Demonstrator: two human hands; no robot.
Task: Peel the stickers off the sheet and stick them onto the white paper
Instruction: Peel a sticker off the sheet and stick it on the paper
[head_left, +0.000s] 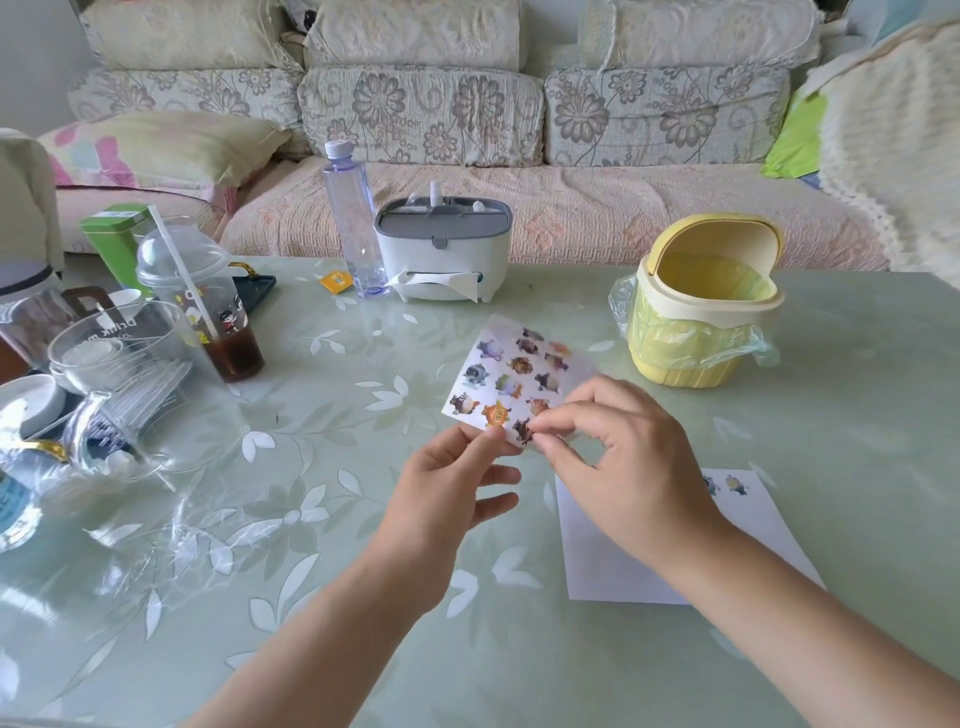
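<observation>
Head view: the left hand (447, 499) pinches the near edge of the sheet (514, 374), holding it tilted above the worktop (337, 519). The right hand (623, 467) has thumb and forefinger closed on a dark sticker (523, 430) at the sheet's near corner. The paper (602, 561) lies on the worktop under the right wrist, with two stickers (727, 484) near its far corner. A yellow bin (701, 312) stands beyond.

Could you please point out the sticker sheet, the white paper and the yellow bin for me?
sticker sheet (511, 371): head view, middle of the sheet, among the stickers.
white paper (602, 561): head view, bare lower left part.
yellow bin (717, 227): head view, top of its lid.
</observation>
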